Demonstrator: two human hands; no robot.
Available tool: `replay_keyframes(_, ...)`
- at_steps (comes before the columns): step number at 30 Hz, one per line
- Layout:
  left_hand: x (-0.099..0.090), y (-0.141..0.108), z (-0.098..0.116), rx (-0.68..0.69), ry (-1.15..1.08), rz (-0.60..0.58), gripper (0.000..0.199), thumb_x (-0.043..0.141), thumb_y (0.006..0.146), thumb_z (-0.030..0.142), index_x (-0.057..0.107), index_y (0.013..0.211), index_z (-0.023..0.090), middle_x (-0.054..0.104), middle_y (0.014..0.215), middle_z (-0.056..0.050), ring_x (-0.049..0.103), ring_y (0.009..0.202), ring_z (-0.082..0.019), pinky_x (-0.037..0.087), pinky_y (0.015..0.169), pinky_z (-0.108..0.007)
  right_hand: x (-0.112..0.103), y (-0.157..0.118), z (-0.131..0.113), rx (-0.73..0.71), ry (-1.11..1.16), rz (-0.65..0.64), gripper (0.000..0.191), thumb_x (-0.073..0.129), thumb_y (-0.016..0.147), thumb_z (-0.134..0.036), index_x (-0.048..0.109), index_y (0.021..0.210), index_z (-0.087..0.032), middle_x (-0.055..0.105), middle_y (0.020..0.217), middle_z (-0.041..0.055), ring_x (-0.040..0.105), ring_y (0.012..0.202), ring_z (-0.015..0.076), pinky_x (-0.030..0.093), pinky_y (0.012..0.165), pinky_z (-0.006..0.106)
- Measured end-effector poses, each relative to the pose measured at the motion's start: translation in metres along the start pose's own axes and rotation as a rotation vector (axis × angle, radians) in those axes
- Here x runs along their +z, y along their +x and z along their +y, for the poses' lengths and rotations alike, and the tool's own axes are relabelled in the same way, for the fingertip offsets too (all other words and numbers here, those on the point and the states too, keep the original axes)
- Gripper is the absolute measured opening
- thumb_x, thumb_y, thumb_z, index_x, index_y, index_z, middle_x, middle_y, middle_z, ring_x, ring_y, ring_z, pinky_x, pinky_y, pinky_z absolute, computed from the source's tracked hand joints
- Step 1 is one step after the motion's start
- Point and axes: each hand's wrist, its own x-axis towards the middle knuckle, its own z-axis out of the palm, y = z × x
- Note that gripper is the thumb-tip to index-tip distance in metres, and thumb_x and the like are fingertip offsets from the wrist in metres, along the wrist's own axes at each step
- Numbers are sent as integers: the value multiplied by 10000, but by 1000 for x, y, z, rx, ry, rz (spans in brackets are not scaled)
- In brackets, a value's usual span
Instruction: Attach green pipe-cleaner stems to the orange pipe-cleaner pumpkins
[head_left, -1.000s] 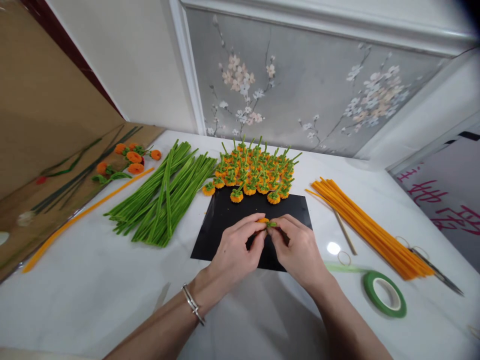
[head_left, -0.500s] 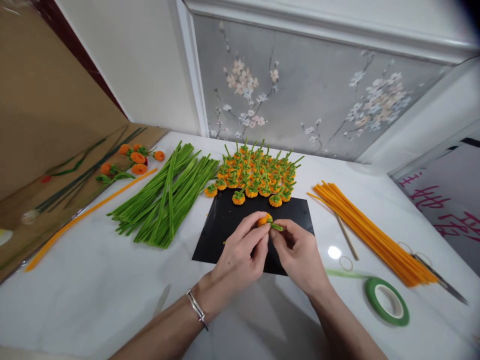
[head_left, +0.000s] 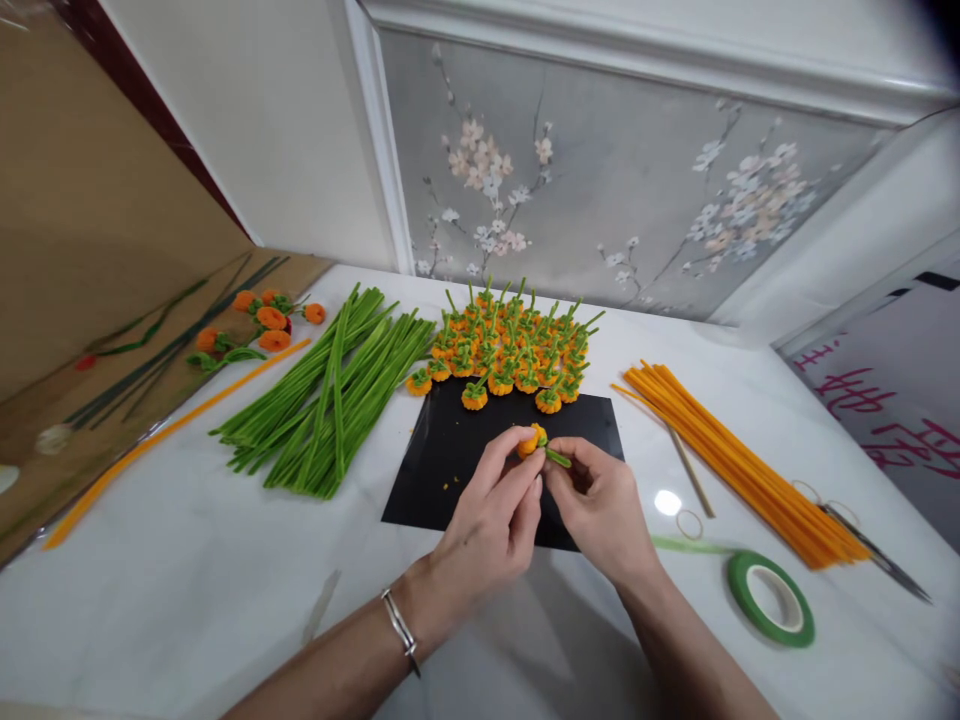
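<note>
Over a black sheet [head_left: 427, 470], my left hand [head_left: 491, 510] pinches a small orange flower [head_left: 529, 441] with a green top. The fingers of my right hand [head_left: 600, 500] are closed on the green stem [head_left: 558, 458] that sticks out of it to the right. Both hands nearly touch at the fingertips. Just behind them stands a dense cluster of orange flowers [head_left: 517, 345] with green stems pointing up. Two single flowers, one of them here [head_left: 474, 395], sit at its front edge on the sheet.
Green fuzzy sticks [head_left: 330, 400] lie to the left, beside one long orange stick [head_left: 172, 435]. Finished-looking orange flowers [head_left: 271, 318] rest on brown paper at far left. To the right are an orange bundle [head_left: 742, 465], scissors [head_left: 892, 570], a thin rod [head_left: 691, 470] and green tape [head_left: 771, 598].
The view has shifted slightly. My left hand has rolled a little, and the flower and its stem are tilted slightly differently between my fingers.
</note>
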Motion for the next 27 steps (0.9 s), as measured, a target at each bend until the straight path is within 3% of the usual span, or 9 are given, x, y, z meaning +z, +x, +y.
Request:
replay_keyframes(3,-2,3,0,-92,-80,3,373,452,909,95,538,1255,201,482,1282,-127,534,1170,-212,496,1001,-372,-4,2,-2,-33,-32,-30,113,556,831,-208,652,879,-175,666,761,25,595,635,144,483,585,238)
replay_keyframes(7,-11,15,-2,-596,-408,35,343,436,952,353,536,1258,234,499,1249,-90,603,970,-164,585,811,-316,-11,3,-4,-97,-127,-96,93,541,832,-179,634,824,-178,627,720,6,532,588,119,410,528,215)
replay_keyframes(9,-16,20,-6,-812,-597,-46,399,426,940,460,542,1253,241,566,1134,-72,614,929,-162,589,738,-290,-13,3,-6,-137,-157,-135,103,532,835,-163,632,814,-180,614,717,2,510,577,111,381,516,214)
replay_keyframes(11,-19,23,-9,-925,-779,-183,411,442,923,500,571,1201,226,617,972,-52,633,817,-144,573,661,-257,-13,3,-6,-164,-159,-164,123,522,833,-145,639,817,-182,616,732,4,516,592,112,383,535,215)
replay_keyframes(14,-20,23,-13,-895,-892,-235,283,556,889,418,615,1072,210,634,888,-21,634,787,-119,555,724,-253,-11,2,-5,-110,-114,-155,119,526,826,-153,642,833,-181,626,744,11,534,615,121,402,557,221)
replay_keyframes(19,-16,21,-13,-558,-674,-109,141,672,792,183,686,932,188,644,1030,-47,612,989,-166,508,905,-305,-8,5,-5,76,85,-116,99,585,802,-251,636,815,-167,597,691,-1,494,581,110,383,528,218)
replay_keyframes(22,-13,20,-12,-466,-585,-57,191,682,765,142,703,945,201,639,1065,-57,619,987,-175,532,862,-295,-8,6,-7,163,268,-136,139,613,781,-295,626,765,-157,548,635,-22,410,519,80,336,487,210)
replay_keyframes(27,-14,19,-8,-483,-571,-34,397,747,699,125,664,1072,232,641,1072,-38,635,962,-166,548,856,-286,-9,6,-6,239,436,-147,150,639,765,-308,626,777,-159,427,554,-69,257,458,52,219,430,206)
